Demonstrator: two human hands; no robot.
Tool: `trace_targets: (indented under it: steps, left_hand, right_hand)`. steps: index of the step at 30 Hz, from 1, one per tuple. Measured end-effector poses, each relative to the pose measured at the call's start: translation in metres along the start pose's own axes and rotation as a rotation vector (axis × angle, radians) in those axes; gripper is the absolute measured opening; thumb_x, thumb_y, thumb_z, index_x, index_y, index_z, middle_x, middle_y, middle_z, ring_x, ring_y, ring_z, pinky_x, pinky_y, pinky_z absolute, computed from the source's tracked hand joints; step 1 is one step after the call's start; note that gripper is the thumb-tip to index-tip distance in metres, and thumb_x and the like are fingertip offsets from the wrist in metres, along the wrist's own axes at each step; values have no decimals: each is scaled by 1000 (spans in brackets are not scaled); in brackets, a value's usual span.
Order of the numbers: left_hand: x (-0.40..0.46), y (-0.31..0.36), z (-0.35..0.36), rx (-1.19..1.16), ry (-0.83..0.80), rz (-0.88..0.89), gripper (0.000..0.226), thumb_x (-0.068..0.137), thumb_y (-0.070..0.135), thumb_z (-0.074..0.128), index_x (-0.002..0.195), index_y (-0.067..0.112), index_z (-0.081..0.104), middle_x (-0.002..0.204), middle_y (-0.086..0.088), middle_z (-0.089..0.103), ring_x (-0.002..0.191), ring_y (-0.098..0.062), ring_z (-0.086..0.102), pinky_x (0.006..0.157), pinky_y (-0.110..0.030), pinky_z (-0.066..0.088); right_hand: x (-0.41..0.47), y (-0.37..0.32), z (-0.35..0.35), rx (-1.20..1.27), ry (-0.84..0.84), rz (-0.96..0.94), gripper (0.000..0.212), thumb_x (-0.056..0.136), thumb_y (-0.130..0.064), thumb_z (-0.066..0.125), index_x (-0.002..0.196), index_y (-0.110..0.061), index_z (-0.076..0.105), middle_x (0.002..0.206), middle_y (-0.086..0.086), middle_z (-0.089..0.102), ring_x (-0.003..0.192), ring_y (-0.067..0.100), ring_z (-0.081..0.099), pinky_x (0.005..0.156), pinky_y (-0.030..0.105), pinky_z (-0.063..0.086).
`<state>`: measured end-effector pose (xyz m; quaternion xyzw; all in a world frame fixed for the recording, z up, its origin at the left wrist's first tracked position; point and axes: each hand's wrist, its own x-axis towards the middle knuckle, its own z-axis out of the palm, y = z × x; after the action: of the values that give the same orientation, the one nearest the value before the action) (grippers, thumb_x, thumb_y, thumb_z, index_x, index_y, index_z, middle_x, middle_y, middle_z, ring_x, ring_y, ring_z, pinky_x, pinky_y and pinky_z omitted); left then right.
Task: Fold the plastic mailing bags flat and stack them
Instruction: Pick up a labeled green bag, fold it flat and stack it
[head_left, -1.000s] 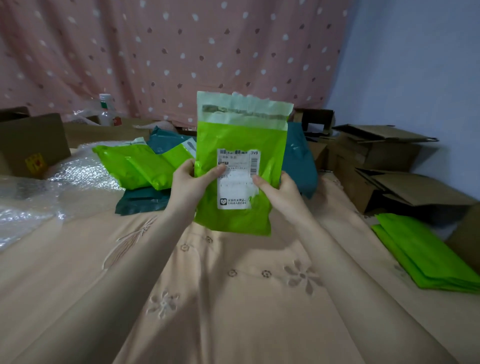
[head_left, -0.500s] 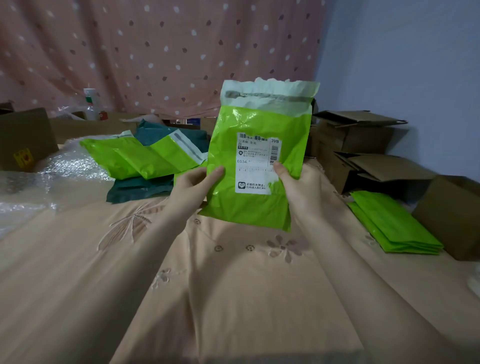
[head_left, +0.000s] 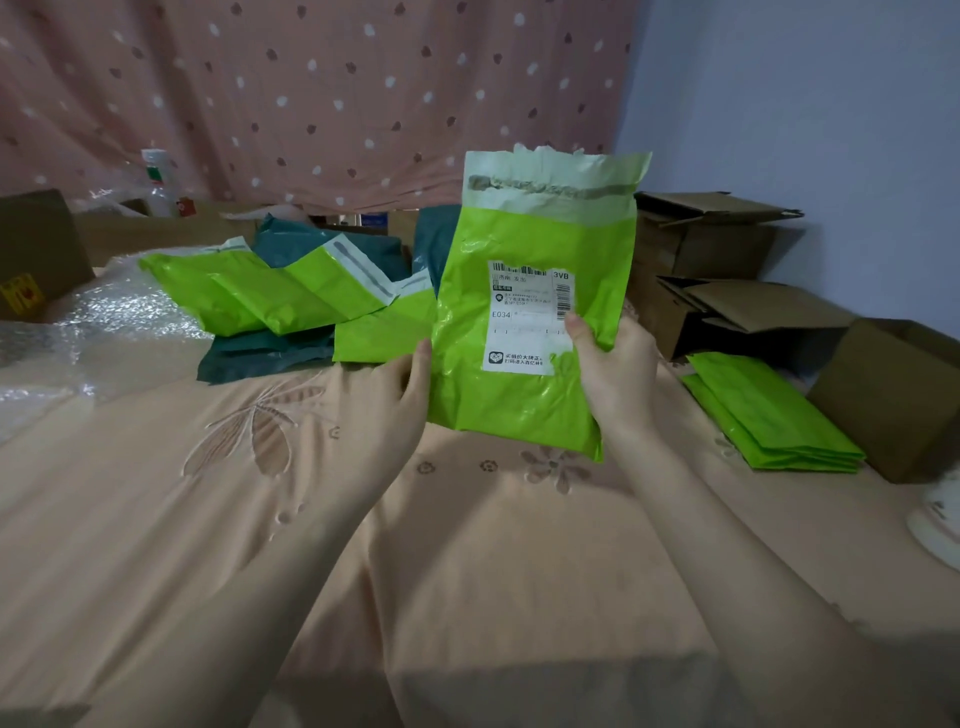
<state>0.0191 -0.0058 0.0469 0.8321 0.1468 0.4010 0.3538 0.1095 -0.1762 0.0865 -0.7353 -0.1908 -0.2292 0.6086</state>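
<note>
A person holds a lime-green mailing bag (head_left: 524, 332) upright above a bed (head_left: 467, 545) covered in a peach sheet embroidered with flowers. The right hand (head_left: 615, 376) grasps the bag's right edge, thumb pressed over the corner of its white shipping label (head_left: 527, 317), fingers hidden behind the plastic. The left hand (head_left: 400, 395) meets the bag's lower left edge with fingers extended alongside it; whether they wrap behind the plastic cannot be told. The bag's pale sealing flap (head_left: 553, 184) stands at the top, torn and ragged along its edge.

Just beyond the left hand lies a loose pile of unfolded bags (head_left: 291, 296), lime-green ones spread over dark teal ones (head_left: 260, 358). To the right of the right hand, a neat stack of folded green bags (head_left: 769, 410) rests on the bed, apart from the bag in the air. Behind and beside that stack sit several opened cardboard boxes (head_left: 727, 291). Far to the left of the hands, a sheet of bubble wrap (head_left: 93, 332) spreads across the bed, with another cardboard box (head_left: 36, 254) at its edge and a clear plastic bottle (head_left: 157, 182) behind it. A pink curtain (head_left: 311, 93) dotted with small spots hangs across the back.
</note>
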Motion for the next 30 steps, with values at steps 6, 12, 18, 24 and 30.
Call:
trace_targets:
  steps: [6, 12, 18, 24, 30]
  left_hand:
    - [-10, 2, 6, 4, -21, 83, 47, 96, 33, 48, 54, 16, 35, 45, 4, 32, 46, -12, 35, 46, -24, 23]
    - [-12, 2, -1, -125, -56, -1, 44, 93, 34, 53, 55, 13, 51, 44, -4, 37, 44, -24, 45, 52, -33, 33]
    - [-21, 2, -7, -94, -143, -29, 41, 94, 30, 52, 74, -4, 63, 58, -19, 60, 44, -12, 55, 44, -14, 39]
    - [-15, -5, -6, -98, -263, -67, 25, 99, 25, 42, 86, 12, 59, 74, -7, 59, 55, -19, 65, 49, -31, 49]
    - [-18, -5, -4, -212, -304, -155, 39, 98, 37, 39, 94, 5, 60, 69, -9, 58, 53, -20, 64, 55, -42, 56]
  right_hand:
    - [-5, 7, -4, -5, 9, 9, 18, 89, -17, 62, 101, -5, 66, 91, -5, 63, 89, 11, 59, 71, 15, 41]
    - [-4, 12, -8, 70, 1, 95, 17, 89, -15, 62, 103, -7, 67, 92, -6, 64, 90, 12, 62, 79, 22, 46]
    - [-7, 19, -8, 79, -38, 101, 12, 89, -15, 63, 99, -12, 67, 95, -4, 66, 94, 15, 64, 81, 25, 50]
    - [-5, 20, -9, 21, -98, 35, 18, 89, -13, 62, 103, -4, 68, 93, -7, 64, 83, 5, 60, 67, 6, 45]
    - [-4, 23, -10, 83, -63, 81, 15, 89, -13, 63, 100, -6, 67, 92, -5, 65, 82, 5, 61, 68, 8, 47]
